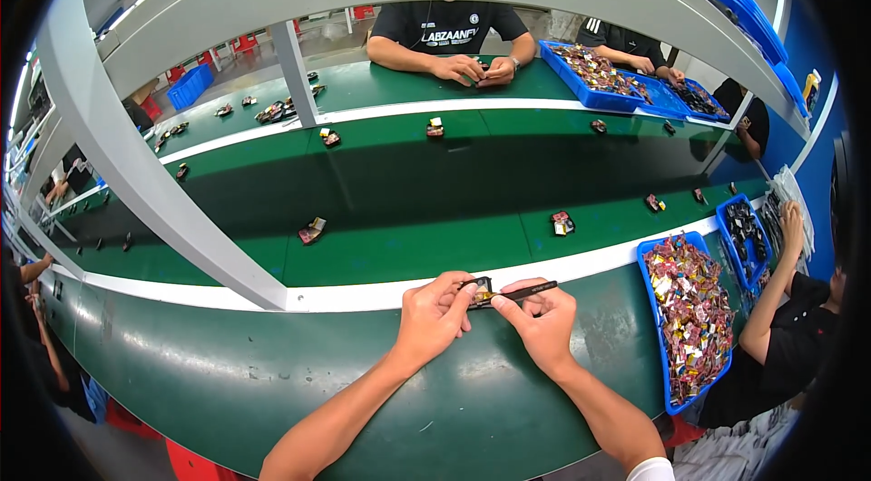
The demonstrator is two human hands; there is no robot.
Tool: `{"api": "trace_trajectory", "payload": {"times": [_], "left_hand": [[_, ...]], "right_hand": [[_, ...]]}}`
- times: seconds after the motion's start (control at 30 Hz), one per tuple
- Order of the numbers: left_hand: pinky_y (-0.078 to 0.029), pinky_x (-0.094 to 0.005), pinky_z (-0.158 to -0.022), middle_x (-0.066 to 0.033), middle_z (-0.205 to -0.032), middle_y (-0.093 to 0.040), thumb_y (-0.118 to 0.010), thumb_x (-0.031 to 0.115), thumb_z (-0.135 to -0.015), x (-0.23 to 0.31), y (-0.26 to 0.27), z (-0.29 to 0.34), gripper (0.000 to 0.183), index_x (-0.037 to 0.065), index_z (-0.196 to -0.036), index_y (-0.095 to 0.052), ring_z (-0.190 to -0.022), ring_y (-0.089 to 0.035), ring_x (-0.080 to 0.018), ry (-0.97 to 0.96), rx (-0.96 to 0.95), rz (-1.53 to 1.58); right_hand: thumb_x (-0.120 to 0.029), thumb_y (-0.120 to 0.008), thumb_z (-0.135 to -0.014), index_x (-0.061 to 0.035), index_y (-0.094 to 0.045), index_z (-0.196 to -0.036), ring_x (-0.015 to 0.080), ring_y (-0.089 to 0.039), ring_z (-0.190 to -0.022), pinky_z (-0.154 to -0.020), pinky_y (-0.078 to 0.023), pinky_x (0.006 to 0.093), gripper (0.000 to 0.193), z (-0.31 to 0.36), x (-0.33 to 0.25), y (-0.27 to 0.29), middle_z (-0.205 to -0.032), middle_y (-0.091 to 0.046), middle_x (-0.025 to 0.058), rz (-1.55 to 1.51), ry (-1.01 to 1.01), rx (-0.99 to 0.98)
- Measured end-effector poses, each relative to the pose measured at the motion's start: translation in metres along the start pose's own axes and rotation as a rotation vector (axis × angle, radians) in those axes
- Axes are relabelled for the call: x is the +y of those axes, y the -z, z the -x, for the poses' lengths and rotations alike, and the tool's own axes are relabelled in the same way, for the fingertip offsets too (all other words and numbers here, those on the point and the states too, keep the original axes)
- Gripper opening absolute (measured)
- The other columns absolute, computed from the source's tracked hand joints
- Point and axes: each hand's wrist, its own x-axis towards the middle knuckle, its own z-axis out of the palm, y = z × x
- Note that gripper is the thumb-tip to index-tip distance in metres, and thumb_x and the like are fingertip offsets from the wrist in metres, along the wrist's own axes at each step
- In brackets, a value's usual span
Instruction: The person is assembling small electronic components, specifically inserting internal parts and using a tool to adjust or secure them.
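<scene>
Over the near green table my left hand (434, 316) is closed, with thumb and fingers pinching a small black plastic housing (479, 285) that has a yellowish piece inside. My right hand (546, 325) is closed around a slim black stick-like tool (533, 291). The tool lies slantwise, one end at the housing and the other pointing right. Both hands meet at the housing, and my fingers hide part of it. Whether the tool touches the yellowish piece, I cannot tell.
To the right stands a blue tray (673, 404) heaped with small red, yellow and white parts, with a smaller blue tray (769, 265) of black parts behind. Small assemblies (562, 223) lie along the green conveyor (408, 250). A grey post (172, 200) rises at left. Co-workers sit opposite and at right.
</scene>
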Motion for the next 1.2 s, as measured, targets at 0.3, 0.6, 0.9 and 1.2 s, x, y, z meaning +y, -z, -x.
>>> {"api": "trace_trajectory", "payload": {"times": [0.3,0.6,0.9,1.2], "left_hand": [[-0.051,-0.0242,-0.046,-0.0099,-0.076,-0.069,-0.061,0.002,-0.096,0.002,0.002,0.001,0.018,-0.006,-0.111,-0.066,-0.057,-0.065,-0.0124,-0.042,-0.059,-0.034],[-0.05,-0.0239,-0.045,-0.0115,-0.081,-0.071,-0.063,0.009,-0.098,0.0,0.005,-0.002,0.022,-0.006,-0.113,-0.068,-0.056,-0.065,-0.0133,0.111,-0.076,0.143],[-0.05,-0.0248,-0.044,-0.0147,-0.087,-0.072,-0.063,0.015,-0.099,-0.003,0.015,-0.008,0.032,-0.012,-0.117,-0.064,-0.057,-0.068,-0.0175,0.206,-0.177,0.236],[-0.054,-0.0275,-0.046,-0.0174,-0.089,-0.071,-0.062,0.013,-0.1,-0.005,0.018,-0.01,0.029,-0.011,-0.116,-0.063,-0.059,-0.07,-0.0226,0.196,-0.199,0.275]], "right_hand": [[-0.008,-0.077,-0.086,0.0001,-0.07,-0.091,0.002,-0.06,-0.063,-0.047,-0.035,0.0182,0.012,-0.005,-0.01,0.006,-0.079,-0.073,0.0042,-0.194,-0.327,-0.061],[-0.003,-0.076,-0.084,0.0014,-0.068,-0.092,0.0042,-0.059,-0.06,-0.046,-0.038,0.0191,0.012,-0.006,-0.012,0.006,-0.079,-0.072,0.0076,-0.199,-0.337,-0.056],[0.005,-0.078,-0.082,0.0033,-0.069,-0.09,0.0007,-0.046,-0.053,-0.047,-0.033,0.0185,0.012,0.0,-0.004,0.004,-0.079,-0.072,0.0066,-0.117,-0.021,-0.038],[-0.001,-0.084,-0.075,-0.0029,-0.078,-0.082,0.0017,-0.039,-0.047,-0.045,-0.03,0.02,0.01,0.004,-0.002,-0.002,-0.081,-0.076,0.0002,0.147,0.251,0.034]]}}
